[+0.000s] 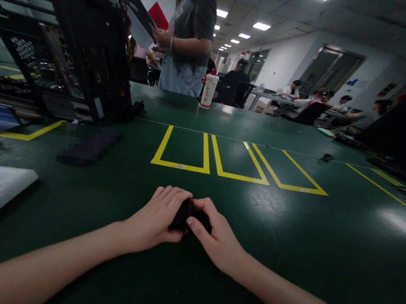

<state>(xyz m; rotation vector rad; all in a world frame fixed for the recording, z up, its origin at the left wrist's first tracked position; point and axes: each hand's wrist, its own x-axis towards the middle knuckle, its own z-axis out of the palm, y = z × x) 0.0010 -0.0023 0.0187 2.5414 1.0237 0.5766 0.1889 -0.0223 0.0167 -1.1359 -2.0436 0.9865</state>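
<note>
Stretching both bare forearms (71, 257) in from the lower corners over the dark green table (306, 252). Wrapping the left hand (158, 213) over a small black object (181, 215) and closing the thumb and fingers of the right hand (221, 237) on its right end. Holding it between both hands, on the near side of the yellow tape outlines (242, 178); unable to tell contact with the tabletop from hovering. Facing a white cup (207, 94) on the far side.

Head view, looking forward and down, table (326, 240) close
</note>
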